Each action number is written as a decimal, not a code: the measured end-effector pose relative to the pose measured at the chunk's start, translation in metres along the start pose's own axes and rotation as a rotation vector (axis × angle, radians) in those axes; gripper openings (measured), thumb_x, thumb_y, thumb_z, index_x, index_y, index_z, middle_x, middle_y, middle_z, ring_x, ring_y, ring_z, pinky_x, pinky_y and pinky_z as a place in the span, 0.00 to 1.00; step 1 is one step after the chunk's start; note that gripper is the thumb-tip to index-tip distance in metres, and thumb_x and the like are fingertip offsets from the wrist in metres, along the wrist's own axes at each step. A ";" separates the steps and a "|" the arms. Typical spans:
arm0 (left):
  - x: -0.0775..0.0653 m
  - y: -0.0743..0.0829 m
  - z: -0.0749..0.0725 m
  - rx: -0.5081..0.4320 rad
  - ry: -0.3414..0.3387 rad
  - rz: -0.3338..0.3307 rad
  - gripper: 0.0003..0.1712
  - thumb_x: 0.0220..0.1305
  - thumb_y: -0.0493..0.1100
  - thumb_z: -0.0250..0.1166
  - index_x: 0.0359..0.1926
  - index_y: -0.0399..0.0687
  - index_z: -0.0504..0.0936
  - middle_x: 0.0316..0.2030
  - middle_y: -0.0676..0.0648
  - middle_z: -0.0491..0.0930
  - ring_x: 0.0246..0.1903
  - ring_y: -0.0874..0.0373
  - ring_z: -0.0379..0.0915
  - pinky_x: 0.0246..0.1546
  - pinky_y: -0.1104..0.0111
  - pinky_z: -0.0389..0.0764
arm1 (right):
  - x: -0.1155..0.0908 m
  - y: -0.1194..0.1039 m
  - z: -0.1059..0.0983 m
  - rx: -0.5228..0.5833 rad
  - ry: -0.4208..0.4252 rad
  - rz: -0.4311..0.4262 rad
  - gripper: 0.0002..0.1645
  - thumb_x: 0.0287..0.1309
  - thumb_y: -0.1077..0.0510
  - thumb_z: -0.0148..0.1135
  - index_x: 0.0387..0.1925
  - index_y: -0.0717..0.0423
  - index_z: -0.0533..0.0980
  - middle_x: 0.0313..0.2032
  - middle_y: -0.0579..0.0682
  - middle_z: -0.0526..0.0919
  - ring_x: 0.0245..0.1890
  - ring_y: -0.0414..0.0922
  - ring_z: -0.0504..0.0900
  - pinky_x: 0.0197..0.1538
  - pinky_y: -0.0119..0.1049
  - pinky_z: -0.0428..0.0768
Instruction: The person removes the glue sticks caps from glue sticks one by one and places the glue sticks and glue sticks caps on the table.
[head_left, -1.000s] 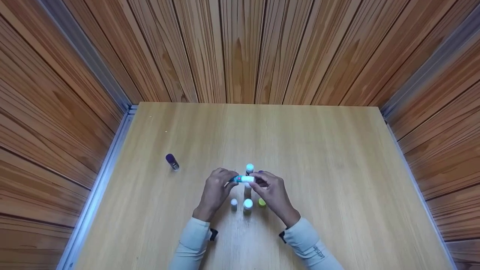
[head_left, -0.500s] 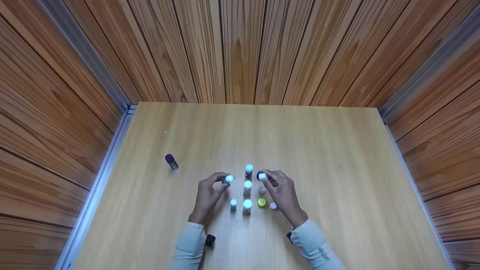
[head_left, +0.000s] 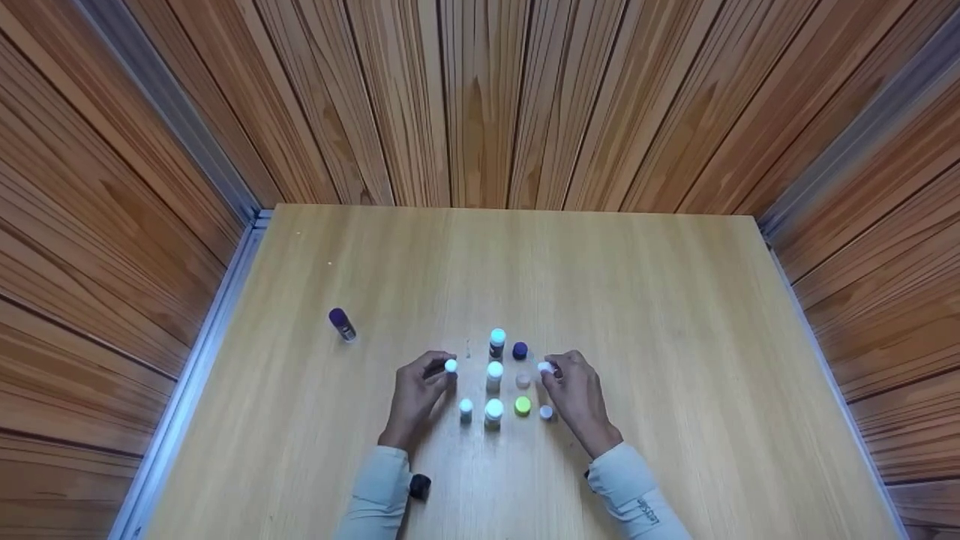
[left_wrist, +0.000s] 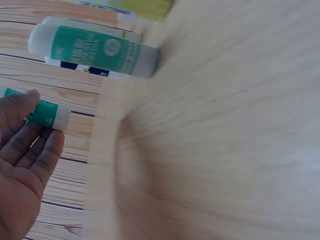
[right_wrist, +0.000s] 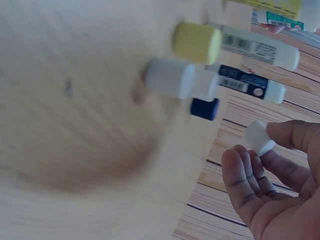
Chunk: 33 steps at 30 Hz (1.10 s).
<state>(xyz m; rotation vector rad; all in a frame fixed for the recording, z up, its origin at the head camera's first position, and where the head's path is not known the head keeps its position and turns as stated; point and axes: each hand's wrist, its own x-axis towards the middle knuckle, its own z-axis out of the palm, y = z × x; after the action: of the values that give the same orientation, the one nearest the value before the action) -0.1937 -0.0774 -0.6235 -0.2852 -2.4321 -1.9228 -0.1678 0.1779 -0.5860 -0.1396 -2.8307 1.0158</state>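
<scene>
My left hand point(head_left: 417, 390) pinches a green-labelled glue stick point(left_wrist: 44, 113) upright just above the table, its white top showing in the head view. Between thumb and fingers, my right hand point(head_left: 577, 394) holds a white cap point(right_wrist: 259, 138). Three uncapped glue sticks stand in a column between the hands: a dark-labelled one point(head_left: 497, 345), a pale one point(head_left: 494, 379) and a front one point(head_left: 493, 415). Left of the front one stands another green glue stick point(left_wrist: 95, 50). Loose caps stand to the right: dark blue point(head_left: 520, 350), whitish point(head_left: 523, 380), yellow-green point(head_left: 523, 406) and white point(head_left: 546, 412).
A purple-capped glue stick point(head_left: 343, 325) stands apart at the left of the wooden table point(head_left: 637, 300). Wood-panelled walls point(head_left: 480, 105) rise behind and at both sides, with metal rails point(head_left: 195, 375) along the table's edge.
The hands were together on one glue stick; its white cap came off and they moved apart. The left hand has lowered the stick. The right hand has carried the cap right, past the blue cap.
</scene>
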 end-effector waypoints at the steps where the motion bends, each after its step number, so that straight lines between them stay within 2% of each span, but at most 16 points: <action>1: 0.000 -0.001 0.001 0.018 0.003 -0.012 0.16 0.53 0.28 0.61 0.42 0.47 0.79 0.41 0.46 0.80 0.43 0.61 0.76 0.44 0.68 0.76 | 0.000 0.002 0.001 -0.027 -0.007 0.005 0.15 0.52 0.59 0.61 0.42 0.59 0.79 0.33 0.48 0.75 0.32 0.41 0.76 0.35 0.33 0.76; 6: -0.002 -0.006 0.006 0.079 0.011 -0.051 0.14 0.52 0.31 0.63 0.41 0.46 0.80 0.37 0.54 0.80 0.40 0.64 0.77 0.41 0.72 0.76 | 0.000 0.007 0.007 -0.105 -0.076 0.061 0.16 0.52 0.59 0.61 0.45 0.59 0.78 0.34 0.48 0.73 0.33 0.42 0.74 0.36 0.34 0.75; 11: -0.004 -0.009 0.008 0.117 0.012 -0.056 0.14 0.52 0.31 0.63 0.41 0.45 0.80 0.37 0.55 0.80 0.40 0.64 0.76 0.41 0.72 0.77 | 0.001 0.012 0.011 -0.118 -0.108 0.103 0.17 0.52 0.59 0.61 0.45 0.59 0.77 0.34 0.49 0.73 0.33 0.42 0.73 0.37 0.35 0.75; 18: -0.004 -0.013 0.009 0.120 0.005 -0.034 0.14 0.50 0.31 0.65 0.40 0.47 0.80 0.38 0.51 0.81 0.40 0.62 0.77 0.41 0.72 0.77 | 0.003 0.017 0.016 -0.122 -0.104 0.083 0.15 0.49 0.61 0.63 0.42 0.58 0.79 0.33 0.49 0.74 0.32 0.43 0.72 0.37 0.36 0.73; 24: -0.004 -0.015 0.011 0.151 -0.011 -0.109 0.14 0.52 0.34 0.64 0.41 0.49 0.80 0.38 0.54 0.80 0.41 0.64 0.76 0.41 0.73 0.76 | 0.006 0.015 0.019 -0.110 -0.135 0.111 0.13 0.49 0.63 0.63 0.40 0.57 0.78 0.33 0.48 0.73 0.33 0.42 0.72 0.38 0.36 0.74; 29: -0.004 -0.016 0.012 0.154 -0.029 -0.132 0.14 0.52 0.35 0.64 0.42 0.44 0.80 0.38 0.54 0.80 0.41 0.64 0.75 0.42 0.72 0.76 | 0.008 0.015 0.023 -0.107 -0.145 0.119 0.10 0.50 0.64 0.62 0.38 0.57 0.78 0.32 0.48 0.73 0.32 0.42 0.72 0.38 0.36 0.74; 33: -0.004 -0.016 0.014 0.158 -0.034 -0.163 0.13 0.53 0.35 0.63 0.42 0.45 0.79 0.37 0.55 0.79 0.40 0.65 0.75 0.41 0.72 0.76 | 0.009 0.014 0.025 -0.088 -0.162 0.146 0.11 0.51 0.64 0.62 0.39 0.58 0.79 0.34 0.48 0.74 0.35 0.43 0.74 0.41 0.36 0.75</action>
<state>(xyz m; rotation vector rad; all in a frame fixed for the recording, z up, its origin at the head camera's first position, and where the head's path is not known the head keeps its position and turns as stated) -0.1911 -0.0683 -0.6428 -0.1184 -2.6871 -1.7813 -0.1799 0.1743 -0.6130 -0.2887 -3.0532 0.9703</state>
